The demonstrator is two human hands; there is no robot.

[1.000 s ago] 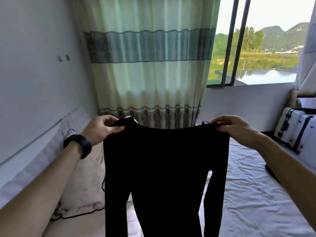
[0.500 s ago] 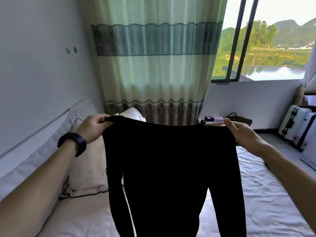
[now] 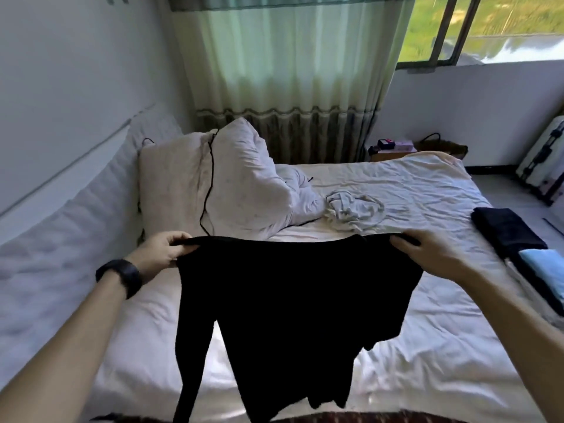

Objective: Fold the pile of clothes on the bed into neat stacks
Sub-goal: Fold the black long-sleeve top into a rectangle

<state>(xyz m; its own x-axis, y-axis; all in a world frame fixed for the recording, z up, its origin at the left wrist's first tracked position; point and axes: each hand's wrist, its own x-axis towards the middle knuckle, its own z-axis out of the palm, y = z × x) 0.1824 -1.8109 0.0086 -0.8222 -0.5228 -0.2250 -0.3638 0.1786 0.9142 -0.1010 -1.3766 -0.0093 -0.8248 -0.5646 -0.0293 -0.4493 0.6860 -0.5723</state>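
Head view. A: Where was the black top (image 3: 290, 300)?

B: It was held up over the bed (image 3: 442, 346), spread between both hands by its upper edge. The body hung down toward the sheet, and one long sleeve dangled on the left side.

A: And the grips?

B: The left hand (image 3: 161, 254), with a dark watch (image 3: 122, 276) on its wrist, had its fingers curled round the left corner of the cloth. The right hand (image 3: 427, 254) gripped the right corner, its fingers lying over the top edge.

A: What else lay on the bed?

B: A crumpled pale garment (image 3: 354, 212) lay just beyond the top, beside the white pillows (image 3: 244, 193). At the right edge sat folded pieces: a dark folded garment (image 3: 506, 233) and, nearer, a light blue one (image 3: 543, 270) on another dark piece. A pale green curtain (image 3: 290, 71) hung behind the bed, and a suitcase (image 3: 546, 166) stood by the far right wall.
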